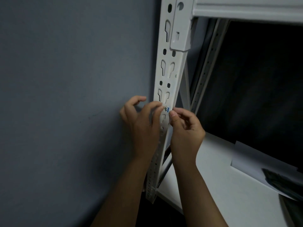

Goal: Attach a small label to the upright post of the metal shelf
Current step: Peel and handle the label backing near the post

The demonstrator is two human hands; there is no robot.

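A white slotted upright post [170, 74] of the metal shelf runs down the middle of the view. A small white label [166, 109] with a blue edge and dark writing lies against the post's front face at hand height. My left hand [141, 123] is at the label's left side, a fingertip on its left end, the other fingers curled. My right hand [185, 128] pinches the label's right, blue end between thumb and forefinger. Part of the label is hidden under the fingers.
A grey wall [73, 95] fills the left side, close behind the post. A white shelf board [221, 185] lies at lower right with white sheets [249, 159] and a dark object [285, 182] on it. A white beam [246, 9] crosses above; the shelf's inside is dark.
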